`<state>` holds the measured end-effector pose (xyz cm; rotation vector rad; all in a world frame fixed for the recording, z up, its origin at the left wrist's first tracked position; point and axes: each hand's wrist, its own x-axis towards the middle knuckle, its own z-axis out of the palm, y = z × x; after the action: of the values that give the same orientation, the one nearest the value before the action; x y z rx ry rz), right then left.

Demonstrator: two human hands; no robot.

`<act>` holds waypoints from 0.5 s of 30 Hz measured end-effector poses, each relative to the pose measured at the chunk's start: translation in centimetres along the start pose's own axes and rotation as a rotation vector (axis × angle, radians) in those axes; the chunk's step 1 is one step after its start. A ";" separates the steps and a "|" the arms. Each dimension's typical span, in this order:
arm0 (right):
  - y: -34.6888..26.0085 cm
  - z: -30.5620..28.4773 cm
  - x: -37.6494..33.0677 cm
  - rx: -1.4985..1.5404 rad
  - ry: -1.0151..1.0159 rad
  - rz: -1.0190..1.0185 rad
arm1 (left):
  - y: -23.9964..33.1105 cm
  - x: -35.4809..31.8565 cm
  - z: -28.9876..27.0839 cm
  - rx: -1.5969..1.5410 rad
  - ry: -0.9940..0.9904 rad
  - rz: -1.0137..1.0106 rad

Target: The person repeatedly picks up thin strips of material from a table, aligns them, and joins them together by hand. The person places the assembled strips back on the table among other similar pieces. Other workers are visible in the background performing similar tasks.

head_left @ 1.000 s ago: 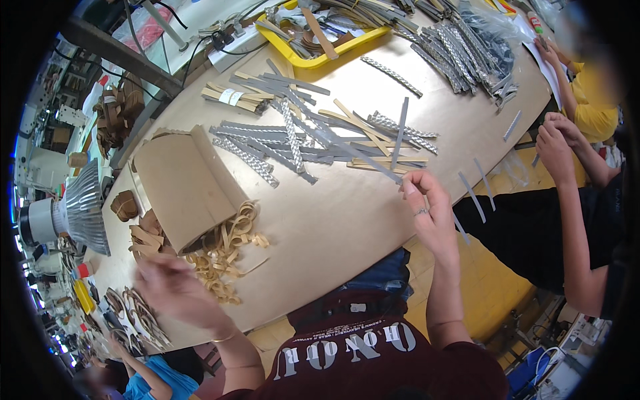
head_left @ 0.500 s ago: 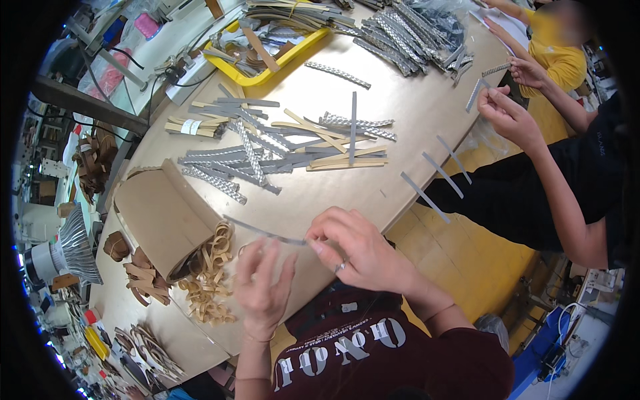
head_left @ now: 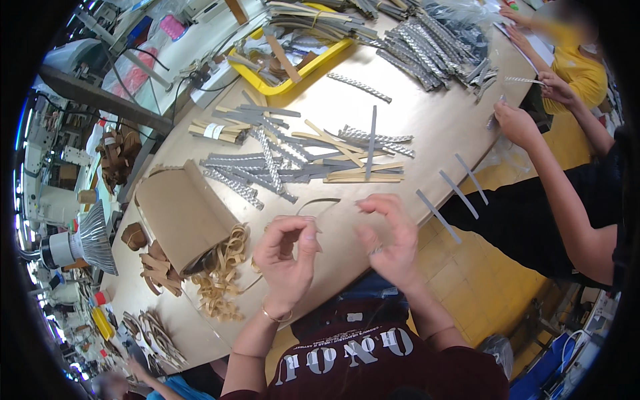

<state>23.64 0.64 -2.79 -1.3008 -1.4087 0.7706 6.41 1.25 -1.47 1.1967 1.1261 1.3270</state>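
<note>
My left hand (head_left: 288, 257) is closed in a pinch above the near side of the table. A thin, dark, narrow strip (head_left: 319, 201) arcs out from its fingertips, its far end loose over the table. Beside it, my right hand (head_left: 392, 239) is held up with thumb and fingers apart and nothing visible between them. Just left of my left hand lies a heap of curled tan strips (head_left: 223, 283), and a thin tan curl runs under that wrist. Beyond both hands is a loose pile of grey, tan and braided silvery straps (head_left: 287, 160).
A brown cardboard box (head_left: 183, 217) lies at the left, with brown scraps (head_left: 160, 267) nearby. Farther back are a yellow tray (head_left: 293, 83) and bundled straps (head_left: 433, 50). Grey strips (head_left: 438, 215) overhang the right table edge. A co-worker's hand (head_left: 517, 123) works at the right.
My right hand has let go of the strip, moved away and opened. My left hand, earlier open and blurred, has risen and now pinches the strip. The whole view has shifted slightly.
</note>
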 end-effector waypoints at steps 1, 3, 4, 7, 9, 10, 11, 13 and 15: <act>0.6 -0.3 0.3 -0.105 -0.037 0.011 | -0.4 0.1 -0.6 -0.004 -0.029 0.023; 1.5 0.2 0.7 -0.174 -0.164 -0.015 | -1.4 0.3 -1.5 -0.026 -0.112 -0.022; 1.8 0.7 0.9 -0.208 -0.218 -0.038 | -1.8 0.3 -1.9 -0.042 -0.155 -0.026; 2.4 2.9 1.8 -0.317 -0.305 -0.157 | -2.4 -0.2 -2.7 0.003 -0.223 0.076; 2.7 4.3 2.5 -0.402 -0.318 -0.202 | -2.5 -0.7 -3.1 0.021 -0.247 0.137; 2.8 4.9 2.9 -0.454 -0.315 -0.231 | -2.4 -1.0 -3.2 0.018 -0.261 0.133; 2.9 5.3 3.1 -0.506 -0.315 -0.254 | -2.4 -1.3 -3.4 0.013 -0.277 0.131; 2.9 5.2 3.3 -0.504 -0.385 -0.361 | -2.3 -1.7 -3.7 0.023 -0.293 0.100; 2.8 4.5 3.1 -0.459 -0.387 -0.375 | -2.0 -1.6 -4.3 0.033 -0.309 0.192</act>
<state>20.55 4.99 -5.84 -1.2009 -2.1634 0.4693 2.33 -0.29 -3.92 1.5057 0.8309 1.2153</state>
